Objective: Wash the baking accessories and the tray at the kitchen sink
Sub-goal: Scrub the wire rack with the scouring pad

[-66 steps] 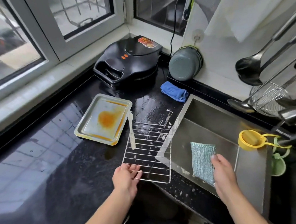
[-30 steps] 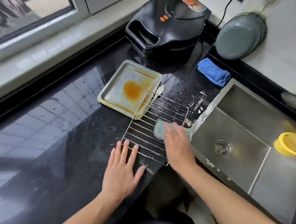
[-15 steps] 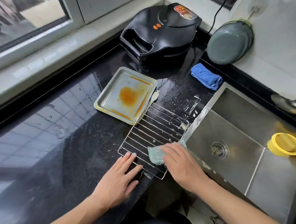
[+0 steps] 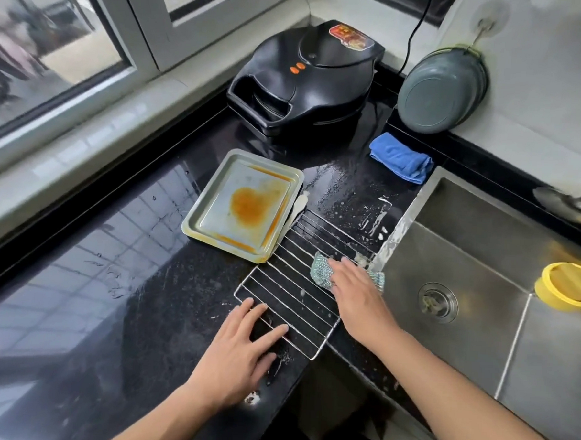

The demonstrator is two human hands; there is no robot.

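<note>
Black countertop (image 4: 109, 311): left hand (image 4: 238, 355), fingers spread, pins wire rack (image 4: 289, 287); right hand (image 4: 359, 297) presses flat on sponge (image 4: 320, 270).

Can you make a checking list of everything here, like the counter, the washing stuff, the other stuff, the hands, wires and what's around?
Surface: black counter, wet, soap flecks.
Job's things: rack flat on counter beside sink; tray with orange stain, unwashed; sponge on rack.
Clutter: blue cloth, black grill, grey bowl, yellow strainer.
Hands: left hand flat, pressing rack corner; right hand pressing sponge.
Cables: black cord behind grill.
Surroundings: window.
</note>
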